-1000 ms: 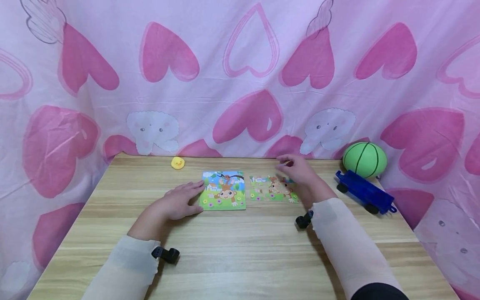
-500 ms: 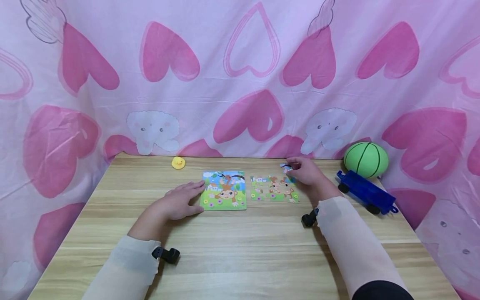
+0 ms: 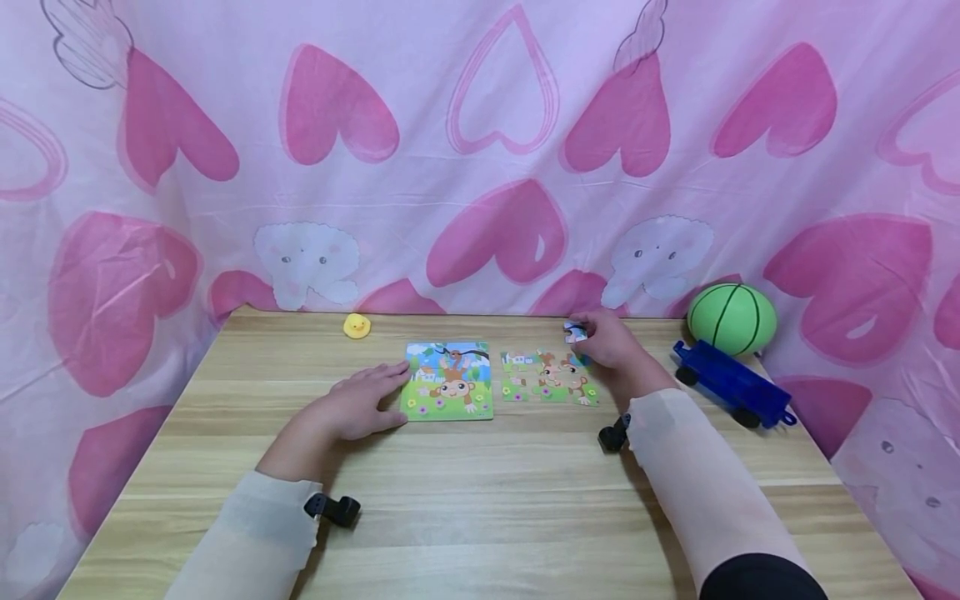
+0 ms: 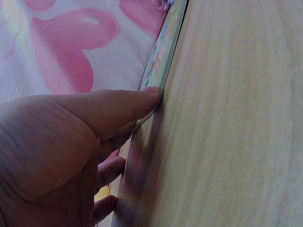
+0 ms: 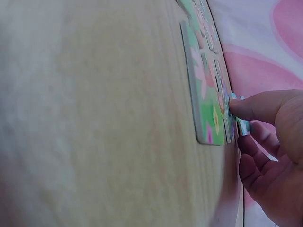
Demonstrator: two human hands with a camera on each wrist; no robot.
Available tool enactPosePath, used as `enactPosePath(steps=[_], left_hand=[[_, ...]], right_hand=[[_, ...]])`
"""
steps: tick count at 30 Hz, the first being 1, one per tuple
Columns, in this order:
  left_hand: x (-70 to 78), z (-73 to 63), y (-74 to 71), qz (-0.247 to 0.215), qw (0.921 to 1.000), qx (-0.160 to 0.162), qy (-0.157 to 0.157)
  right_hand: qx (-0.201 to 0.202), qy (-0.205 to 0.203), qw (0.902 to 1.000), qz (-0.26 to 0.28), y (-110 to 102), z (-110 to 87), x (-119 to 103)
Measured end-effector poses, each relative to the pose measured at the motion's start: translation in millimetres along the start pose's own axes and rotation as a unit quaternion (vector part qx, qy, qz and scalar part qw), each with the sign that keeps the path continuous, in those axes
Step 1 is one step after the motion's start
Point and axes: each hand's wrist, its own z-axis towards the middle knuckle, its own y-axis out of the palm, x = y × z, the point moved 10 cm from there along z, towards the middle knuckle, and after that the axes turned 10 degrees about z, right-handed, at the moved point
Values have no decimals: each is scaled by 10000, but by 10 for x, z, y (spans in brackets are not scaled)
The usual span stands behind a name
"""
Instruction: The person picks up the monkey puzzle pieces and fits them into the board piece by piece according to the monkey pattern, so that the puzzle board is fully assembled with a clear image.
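A square puzzle board (image 3: 448, 382) with a monkey picture lies flat near the table's middle. My left hand (image 3: 362, 403) rests at its left edge, fingers fairly straight. In the left wrist view, the left thumb (image 4: 128, 101) touches the board's near corner. My right hand (image 3: 617, 343) pinches a blue-and-white puzzle piece (image 3: 575, 332) behind the loose pieces. In the right wrist view, the held piece (image 5: 242, 124) is between thumb and fingers and partly hidden. Several loose puzzle pieces (image 3: 553, 375) lie in loose rows right of the board.
A yellow toy duck (image 3: 356, 326) sits at the back left of the wooden table (image 3: 480, 500). At the right stand a green ball (image 3: 730, 319) and a blue wheeled toy trailer (image 3: 731, 386). A pink heart-print curtain (image 3: 360, 200) hangs behind the table.
My right hand has moved right and slightly back, and the puzzle piece in it has come into clearer view, turning a little. My left hand stays at the board.
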Motion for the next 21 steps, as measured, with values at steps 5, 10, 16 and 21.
enactPosePath(steps=[5, 10, 16, 21], left_hand=[[7, -9, -7, -4, 10000, 4, 4], [7, -9, -14, -10, 10000, 2, 4], [9, -6, -10, -16, 10000, 3, 17], [7, -5, -6, -22, 10000, 23, 31]], right_hand=[[261, 79, 9996, -49, -51, 1, 6], [388, 190, 9991, 6, -68, -1, 12], [461, 363, 9975, 389, -53, -32, 4], [614, 315, 9925, 1006, 8, -85, -92]])
